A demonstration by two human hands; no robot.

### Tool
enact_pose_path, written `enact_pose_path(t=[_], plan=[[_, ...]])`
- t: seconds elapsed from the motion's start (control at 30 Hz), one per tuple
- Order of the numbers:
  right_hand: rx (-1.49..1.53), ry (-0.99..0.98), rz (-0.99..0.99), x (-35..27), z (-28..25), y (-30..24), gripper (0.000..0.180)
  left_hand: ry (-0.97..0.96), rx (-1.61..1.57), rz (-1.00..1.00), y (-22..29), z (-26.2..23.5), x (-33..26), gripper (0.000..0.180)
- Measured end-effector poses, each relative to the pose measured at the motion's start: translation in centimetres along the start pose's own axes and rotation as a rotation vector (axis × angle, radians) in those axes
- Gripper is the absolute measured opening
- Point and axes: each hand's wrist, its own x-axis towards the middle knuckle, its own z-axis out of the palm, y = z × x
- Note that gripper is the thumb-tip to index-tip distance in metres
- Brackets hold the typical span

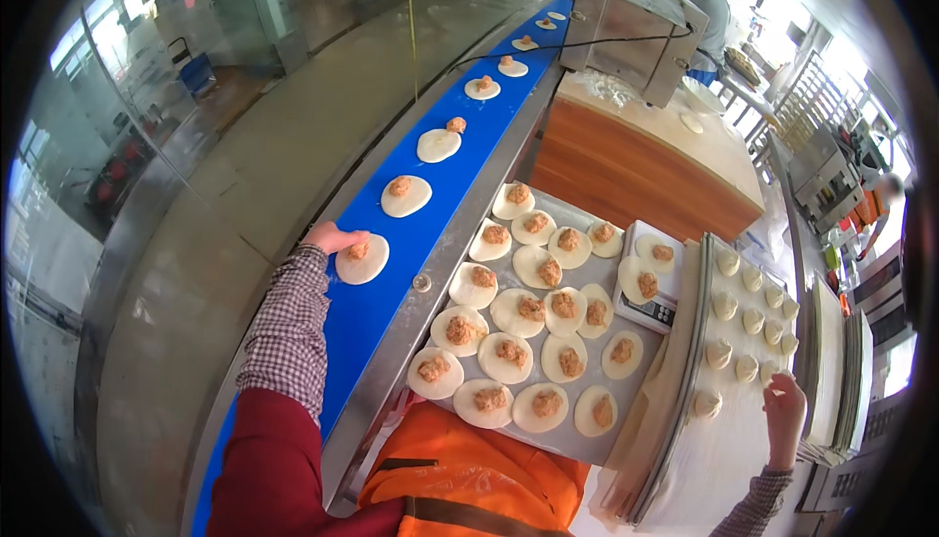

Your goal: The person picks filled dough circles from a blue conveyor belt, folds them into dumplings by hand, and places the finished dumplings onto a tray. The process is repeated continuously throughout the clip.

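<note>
My left hand (334, 237) reaches out over the blue conveyor belt (377, 307) and grips the far edge of a round dough wrapper with meat filling (363, 260). More filled wrappers (405, 196) ride up the belt in a line. Beside the belt a metal tray (587, 444) carries several filled wrappers (516, 313). My right hand (785, 416) hovers, fingers loosely curled and empty, at the near edge of a white tray (734, 439) of folded dumplings (751, 320).
A small scale (648, 278) with two filled wrappers sits between the trays. A wooden counter (636, 160) and a steel machine (636, 28) stand beyond. A person (706, 9) works at the far end. Stacked trays (846, 371) lie at the right. A glass wall runs along the left.
</note>
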Motion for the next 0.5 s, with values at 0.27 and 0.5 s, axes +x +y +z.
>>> enact_pose_path(t=[0.27, 0.5], plan=[[0.004, -0.125, -0.196, -1.2, 6.0, -12.1, 0.028, -0.189, 0.009, 0.027, -3.4, -0.9, -3.9, 0.068], [0.249, -0.181, -0.421, -3.4, 11.6, -22.2, 0.026, -0.007, -0.017, 0.278, -5.1, 0.8, -11.6, 0.041]])
